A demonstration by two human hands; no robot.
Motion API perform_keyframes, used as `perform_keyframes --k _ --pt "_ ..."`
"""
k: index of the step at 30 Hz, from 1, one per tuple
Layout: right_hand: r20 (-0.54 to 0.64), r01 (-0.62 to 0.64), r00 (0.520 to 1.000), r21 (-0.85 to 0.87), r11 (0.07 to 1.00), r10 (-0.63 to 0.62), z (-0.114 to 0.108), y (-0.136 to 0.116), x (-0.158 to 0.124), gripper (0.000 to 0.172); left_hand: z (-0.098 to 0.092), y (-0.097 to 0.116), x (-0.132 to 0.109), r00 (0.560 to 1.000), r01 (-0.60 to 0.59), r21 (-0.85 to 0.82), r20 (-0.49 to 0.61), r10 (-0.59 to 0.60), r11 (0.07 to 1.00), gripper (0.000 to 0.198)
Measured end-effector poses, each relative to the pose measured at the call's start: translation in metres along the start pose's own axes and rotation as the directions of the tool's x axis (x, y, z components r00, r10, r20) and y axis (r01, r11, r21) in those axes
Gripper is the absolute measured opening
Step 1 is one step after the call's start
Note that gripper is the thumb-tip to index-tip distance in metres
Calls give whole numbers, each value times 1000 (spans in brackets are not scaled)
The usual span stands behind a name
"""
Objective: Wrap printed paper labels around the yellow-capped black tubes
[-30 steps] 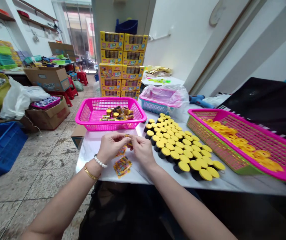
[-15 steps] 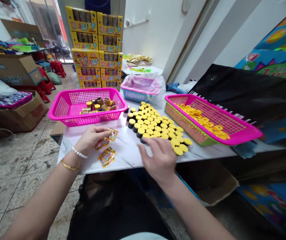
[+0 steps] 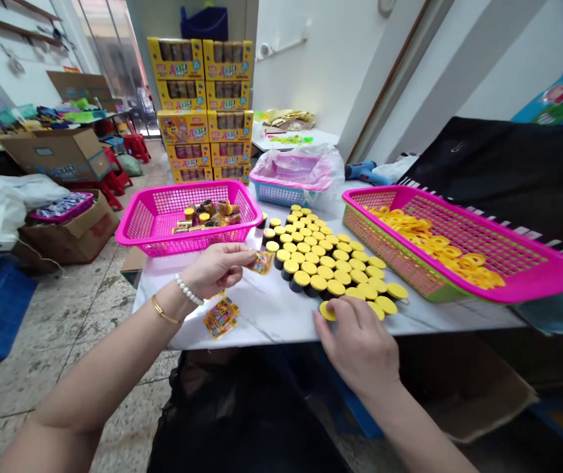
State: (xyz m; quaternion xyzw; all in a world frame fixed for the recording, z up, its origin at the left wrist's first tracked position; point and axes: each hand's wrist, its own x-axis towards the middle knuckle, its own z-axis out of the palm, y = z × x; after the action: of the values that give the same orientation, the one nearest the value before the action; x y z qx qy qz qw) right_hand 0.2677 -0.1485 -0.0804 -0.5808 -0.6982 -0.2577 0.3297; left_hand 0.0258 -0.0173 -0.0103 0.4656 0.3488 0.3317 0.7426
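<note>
Head view is showing a person sitting at a white marble table (image 3: 271,315). The left hand (image 3: 217,268) is pinching a small yellow label (image 3: 261,263) between thumb and fingers, which are pressing together on it. It is holding the label just above the table, close to the 9 o'clock side of the yellow-capped jars (image 3: 330,263). These jars are standing in a tight block in the middle of the table.

The right hand (image 3: 360,341) is resting at the near table edge, at 6 o'clock of the block. Its fingertips (image 3: 340,314) are touching the front jar (image 3: 328,310). The back of the hand is hiding the grip, so I cannot tell if the fingers are closing around it.

A few loose labels (image 3: 221,316) are lying at 6 o'clock of the left hand, near the edge. At 11 o'clock of this hand a pink basket (image 3: 157,220) is holding more jars. At 3 o'clock of the block a long pink tray (image 3: 532,279) is carrying yellow rings (image 3: 439,240). Yellow cartons (image 3: 202,112) are standing stacked at 12 o'clock, behind the table.
</note>
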Motion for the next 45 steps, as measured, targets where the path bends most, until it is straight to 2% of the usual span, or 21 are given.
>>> perform_keyframes --k 2,3,5,7,8,10,12,17,20,25,30,32,34,38,41,45 --pt "6 -156 987 304 940 162 -1 -8 6 18 5 3 11 1000 -5 -61 6 6 998 21" --pt "51 -252 964 476 843 260 -1 -12 12 27 5 1 16 1000 7 -84 -4 -7 996 18" --pt "227 -425 889 731 533 397 1 -22 27 38 1 -6 24 998 40 -121 -49 -47 992 13" --pt "393 -514 814 830 216 427 8 -30 46 35 -6 -14 29 992 70 -158 -93 -86 985 7" --pt "448 -533 784 841 95 430 14 -33 56 34 -9 -16 30 989 78 -183 -107 -99 980 5" --pt "523 -556 732 829 -62 436 28 -36 72 35 -14 -18 29 988 84 -244 -107 -113 966 2" --pt "572 -575 695 806 -140 435 43 -38 84 37 -16 -17 28 990 81 -298 -88 -111 951 2" --pt "635 -590 658 769 -245 405 65 -43 91 39 -15 -16 28 988 113 -320 -69 -142 941 5" --pt "640 -589 650 765 -260 410 68 -46 90 40 -15 -15 28 983 132 -346 -77 -168 929 6" --pt "656 -632 618 742 -223 432 68 -49 91 41 -15 -14 27 989 97 -379 -70 -134 920 9" --pt "598 -622 659 774 -117 457 65 -52 90 40 -15 -15 27 988 97 -397 -76 -138 912 3" --pt "585 -614 669 783 -103 458 64 -52 89 39 -15 -15 27 988 97 -397 -74 -138 913 4" --pt "605 -621 656 772 -133 451 65 -53 89 39 -15 -16 27 989 95 -385 -69 -132 918 4" --pt "654 -615 609 747 -253 449 64 -54 90 39 -15 -17 27 991 83 -368 -70 -117 926 4" --pt "660 -582 598 748 -319 455 63 -54 92 37 -16 -19 28 991 80 -363 -70 -113 928 5" --pt "640 -587 608 761 -277 471 68 -56 93 37 -17 -20 30 994 73 -362 -52 -99 929 7"
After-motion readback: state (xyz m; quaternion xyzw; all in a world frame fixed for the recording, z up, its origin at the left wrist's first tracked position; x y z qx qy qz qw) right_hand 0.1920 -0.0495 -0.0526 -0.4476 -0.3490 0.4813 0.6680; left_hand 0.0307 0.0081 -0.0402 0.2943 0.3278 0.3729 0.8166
